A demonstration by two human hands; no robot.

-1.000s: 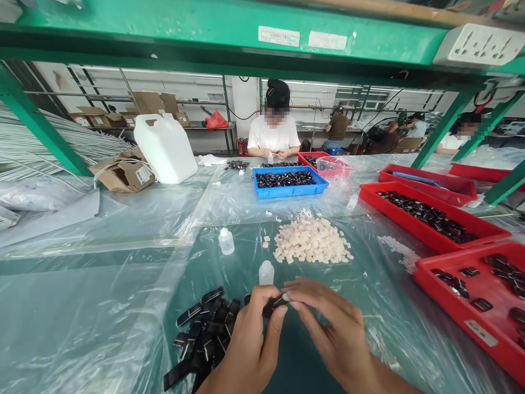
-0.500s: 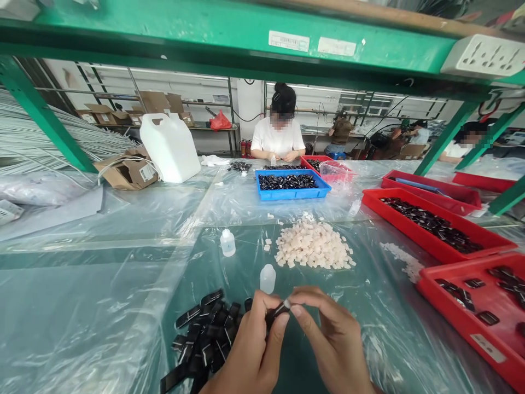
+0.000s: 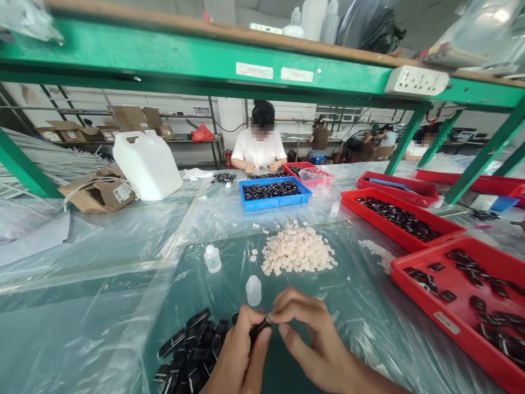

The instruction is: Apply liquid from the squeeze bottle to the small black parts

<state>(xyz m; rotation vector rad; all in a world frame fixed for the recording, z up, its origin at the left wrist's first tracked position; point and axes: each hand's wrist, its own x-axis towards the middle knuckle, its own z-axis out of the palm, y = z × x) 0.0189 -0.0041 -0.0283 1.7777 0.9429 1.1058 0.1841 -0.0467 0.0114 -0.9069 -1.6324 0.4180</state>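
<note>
My left hand (image 3: 240, 355) pinches a small glossy black piece (image 3: 258, 328) between thumb and forefinger. At its right end, a pale tip shows under the forefinger of my right hand (image 3: 314, 336). The right thumb is apart from the piece, leaving a gap below the forefinger. A heap of similar black pieces (image 3: 191, 353) lies left of my left hand, partly covered by it. Beyond my hands is a mound of small cream-white pieces (image 3: 297, 249). Two little translucent bottles, one nearer (image 3: 253, 291) and one farther left (image 3: 213, 259), stand by it.
Red trays (image 3: 414, 298) with black pieces line the right side. A blue tray (image 3: 276, 203) stands farther back, before a seated person (image 3: 259, 145). A white jug (image 3: 145, 167) and cardboard box (image 3: 98, 191) are at back left. A green shelf beam (image 3: 164, 60) crosses overhead.
My right thumb has come away from the black piece, while the forefinger stays at its end. The view has shifted, so the scene sits farther left and more of the right trays shows.
</note>
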